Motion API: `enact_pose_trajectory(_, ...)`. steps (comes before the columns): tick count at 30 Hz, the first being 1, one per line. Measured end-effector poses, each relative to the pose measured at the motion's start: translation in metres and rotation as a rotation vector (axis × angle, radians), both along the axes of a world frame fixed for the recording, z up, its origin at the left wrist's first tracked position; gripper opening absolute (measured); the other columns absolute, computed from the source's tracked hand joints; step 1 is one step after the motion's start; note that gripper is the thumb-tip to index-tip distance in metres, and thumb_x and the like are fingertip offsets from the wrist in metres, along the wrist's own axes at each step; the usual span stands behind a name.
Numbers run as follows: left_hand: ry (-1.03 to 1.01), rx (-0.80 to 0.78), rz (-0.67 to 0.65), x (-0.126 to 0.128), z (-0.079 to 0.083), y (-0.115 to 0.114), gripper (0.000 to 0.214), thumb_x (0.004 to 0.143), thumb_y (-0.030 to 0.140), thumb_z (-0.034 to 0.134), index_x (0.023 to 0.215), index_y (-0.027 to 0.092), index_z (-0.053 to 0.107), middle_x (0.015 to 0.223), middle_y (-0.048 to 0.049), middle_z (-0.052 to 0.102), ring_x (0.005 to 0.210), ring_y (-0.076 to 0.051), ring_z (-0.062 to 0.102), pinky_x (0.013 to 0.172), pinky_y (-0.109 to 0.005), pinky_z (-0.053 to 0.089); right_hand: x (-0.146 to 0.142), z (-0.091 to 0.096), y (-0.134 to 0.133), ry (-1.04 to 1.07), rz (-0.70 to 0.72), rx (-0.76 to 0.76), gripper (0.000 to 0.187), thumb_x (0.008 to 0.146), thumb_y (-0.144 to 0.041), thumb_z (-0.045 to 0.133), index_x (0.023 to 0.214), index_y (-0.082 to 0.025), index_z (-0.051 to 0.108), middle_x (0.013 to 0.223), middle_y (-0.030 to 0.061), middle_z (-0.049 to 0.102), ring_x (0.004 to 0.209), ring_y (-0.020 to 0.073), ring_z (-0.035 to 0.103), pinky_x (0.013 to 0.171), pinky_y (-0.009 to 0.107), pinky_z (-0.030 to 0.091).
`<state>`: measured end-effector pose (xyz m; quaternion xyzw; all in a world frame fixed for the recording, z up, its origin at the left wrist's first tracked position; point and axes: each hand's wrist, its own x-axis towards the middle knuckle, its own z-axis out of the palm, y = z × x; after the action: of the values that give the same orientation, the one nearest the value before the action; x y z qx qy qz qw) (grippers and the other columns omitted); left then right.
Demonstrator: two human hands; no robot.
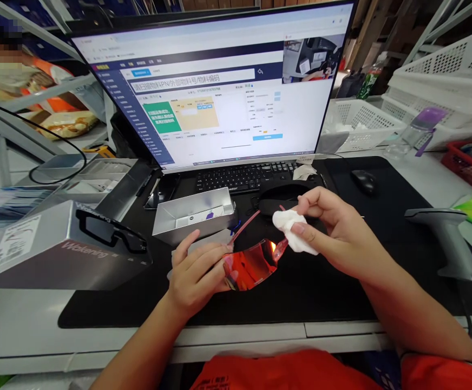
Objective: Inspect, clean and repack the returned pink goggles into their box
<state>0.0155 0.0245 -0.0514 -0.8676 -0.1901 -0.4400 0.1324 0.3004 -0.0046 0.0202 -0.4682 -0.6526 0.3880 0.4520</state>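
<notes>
A pair of sunglasses (254, 264) with a red mirrored lens and pinkish temples is held up over the black desk mat. My left hand (197, 271) grips the lens at its left end, fingers closed on it. In my right hand (333, 230) is a crumpled white tissue (295, 230), pinched between thumb and fingers against the right end of the sunglasses near the hinge. Just behind my left hand stands an open silver box (195, 219) with papers inside. A black glasses case (282, 196) lies behind the tissue, partly hidden by my right hand.
A silver sunglasses carton (65, 252) stands at the left. Behind are a monitor (220, 92) and a keyboard (244, 176). To the right lie a mouse (364, 182) and a barcode scanner (447, 238). White baskets (366, 122) stand at the back right. Another person (37, 76) is at the far left.
</notes>
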Motion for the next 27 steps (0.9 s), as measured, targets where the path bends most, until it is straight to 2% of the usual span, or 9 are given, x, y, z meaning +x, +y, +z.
enact_pose_trajectory(3,0.056,-0.008,-0.002,0.001,0.001,-0.001,0.023,0.1,0.032,0.059,0.081,0.019,0.061,0.095,-0.0077,0.078,0.092,-0.019,0.074,0.117,-0.051,0.038,0.0,0.003,-0.001,-0.108,0.14,0.018,0.016,0.092,-0.035,0.067,0.099,-0.023,0.058,0.098,0.0023,0.069,0.087,0.0159,0.064,0.079,0.027,0.048)
enact_pose_trajectory(5,0.122,-0.016,-0.009,0.002,0.004,-0.001,0.021,0.1,0.026,0.058,0.08,0.02,0.061,0.096,-0.0062,0.078,0.093,-0.018,0.073,0.12,-0.05,0.035,0.0,0.005,-0.001,-0.181,0.244,-0.02,0.013,0.092,-0.032,0.067,0.097,-0.023,0.06,0.091,0.001,0.069,0.08,0.0139,0.061,0.072,0.025,0.046)
enact_pose_trajectory(9,0.192,-0.076,-0.073,0.004,0.01,-0.003,0.022,0.103,0.022,0.049,0.085,0.019,0.062,0.099,-0.0067,0.078,0.097,-0.017,0.073,0.122,-0.049,0.032,0.002,0.007,0.001,-0.096,0.468,-0.26,0.019,0.087,-0.029,0.073,0.094,-0.022,0.057,0.081,-0.0023,0.068,0.068,0.0103,0.059,0.059,0.021,0.043)
enact_pose_trajectory(11,0.206,-0.112,-0.093,0.004,0.012,-0.004,0.02,0.102,0.022,0.049,0.088,0.019,0.063,0.101,-0.0061,0.078,0.1,-0.018,0.073,0.123,-0.05,0.031,0.003,0.006,0.003,-0.017,0.508,-0.359,0.024,0.084,-0.031,0.076,0.093,-0.021,0.056,0.08,-0.0025,0.068,0.068,0.0101,0.06,0.058,0.02,0.044)
enact_pose_trajectory(16,0.263,-0.147,-0.071,0.005,0.021,0.0,0.009,0.098,0.021,0.057,0.091,0.021,0.064,0.101,-0.0023,0.078,0.104,-0.018,0.071,0.123,-0.047,0.031,-0.002,0.001,0.002,0.108,0.399,-0.455,0.031,0.08,-0.028,0.08,0.092,-0.02,0.053,0.077,-0.0025,0.067,0.062,0.0078,0.057,0.054,0.018,0.042)
enact_pose_trajectory(18,0.285,-0.147,-0.039,0.006,0.029,0.004,0.006,0.096,0.019,0.06,0.096,0.022,0.065,0.109,-0.0018,0.077,0.111,-0.018,0.069,0.125,-0.046,0.03,-0.003,0.0,0.001,0.2,0.367,-0.477,0.033,0.08,-0.029,0.081,0.093,-0.02,0.052,0.077,-0.0023,0.067,0.06,0.0074,0.056,0.053,0.018,0.042)
enact_pose_trajectory(21,0.262,-0.174,0.092,0.007,0.041,0.008,0.032,0.091,0.023,0.068,0.122,0.02,0.062,0.133,-0.0106,0.068,0.127,-0.026,0.061,0.124,-0.051,0.031,-0.001,0.0,0.001,0.32,0.29,-0.466,0.04,0.076,-0.033,0.085,0.093,-0.02,0.052,0.074,-0.0023,0.067,0.056,0.0073,0.055,0.05,0.018,0.042)
enact_pose_trajectory(24,-0.025,-0.2,0.247,0.009,0.045,0.002,0.061,0.086,0.035,0.077,0.138,0.018,0.051,0.139,-0.0173,0.06,0.13,-0.032,0.057,0.113,-0.052,0.042,0.0,0.0,0.003,0.438,0.141,-0.369,0.045,0.072,-0.034,0.088,0.09,-0.022,0.049,0.071,-0.0033,0.066,0.054,0.0082,0.056,0.049,0.018,0.041)
enact_pose_trajectory(27,-0.53,-0.096,0.235,0.017,0.036,-0.015,0.035,0.09,0.034,0.07,0.122,0.021,0.06,0.117,-0.0096,0.066,0.109,-0.026,0.063,0.098,-0.043,0.052,-0.007,-0.003,0.005,0.606,-0.061,-0.223,0.051,0.067,-0.035,0.091,0.083,-0.023,0.044,0.066,-0.0053,0.063,0.054,0.009,0.054,0.049,0.019,0.04)
